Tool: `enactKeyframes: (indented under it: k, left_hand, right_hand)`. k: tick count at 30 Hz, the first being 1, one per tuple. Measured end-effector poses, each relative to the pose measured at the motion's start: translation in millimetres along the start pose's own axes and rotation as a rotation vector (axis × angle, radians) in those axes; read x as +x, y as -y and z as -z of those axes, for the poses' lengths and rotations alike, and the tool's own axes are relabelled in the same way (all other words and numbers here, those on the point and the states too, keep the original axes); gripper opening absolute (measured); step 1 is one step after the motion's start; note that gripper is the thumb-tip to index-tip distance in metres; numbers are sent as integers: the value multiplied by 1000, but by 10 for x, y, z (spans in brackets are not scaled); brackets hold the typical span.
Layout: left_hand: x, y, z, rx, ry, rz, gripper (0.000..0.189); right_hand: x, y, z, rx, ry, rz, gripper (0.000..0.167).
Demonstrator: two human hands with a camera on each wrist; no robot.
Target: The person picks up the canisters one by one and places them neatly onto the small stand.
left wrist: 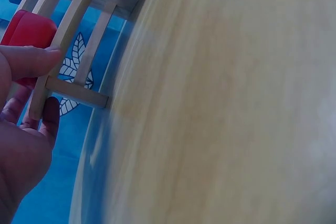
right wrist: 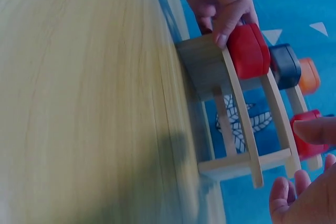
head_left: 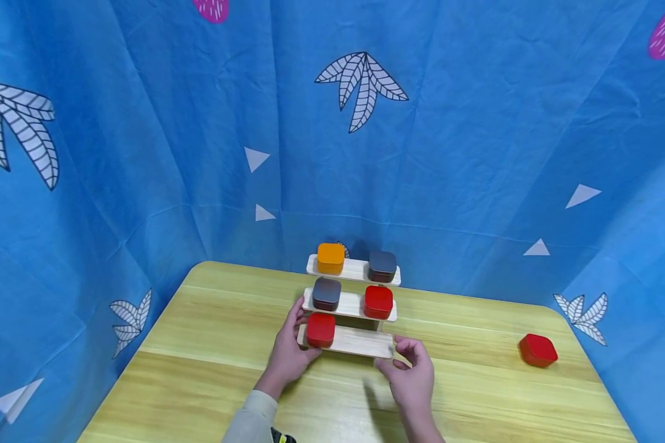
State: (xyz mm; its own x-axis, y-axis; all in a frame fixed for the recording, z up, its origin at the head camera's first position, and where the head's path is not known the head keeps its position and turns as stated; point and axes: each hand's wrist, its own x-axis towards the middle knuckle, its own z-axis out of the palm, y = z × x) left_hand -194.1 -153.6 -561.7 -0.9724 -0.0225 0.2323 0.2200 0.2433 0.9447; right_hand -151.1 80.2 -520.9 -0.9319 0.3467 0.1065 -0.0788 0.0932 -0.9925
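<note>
A three-tier wooden display stand (head_left: 362, 342) stands on the table with square lidded boxes on its steps. A red box (head_left: 321, 330) sits at the left of the lowest step; a dark grey box (head_left: 327, 294) and another red box (head_left: 378, 302) share the middle one. On the top step are an orange box (head_left: 330, 258) and a second dark grey box (head_left: 382, 266). My left hand (head_left: 289, 354) grips the stand's left end, thumb (left wrist: 34, 61) at the front of the lowest step, fingers behind. Beside the right end hovers my right hand (head_left: 412, 372), fingers loosely bent and holding nothing.
One more red box (head_left: 538, 350) lies on the wooden table (head_left: 476, 400) near its right edge. A blue patterned curtain (head_left: 449, 154) hangs behind the table and along both sides.
</note>
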Motion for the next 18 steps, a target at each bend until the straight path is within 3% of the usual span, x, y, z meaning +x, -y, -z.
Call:
enactKeyframes:
  k: [18]
  left_hand:
    - [1,22,-1,-5,1,-8,112]
  right_hand:
    - [95,-96,295,-15,-142,-33,45]
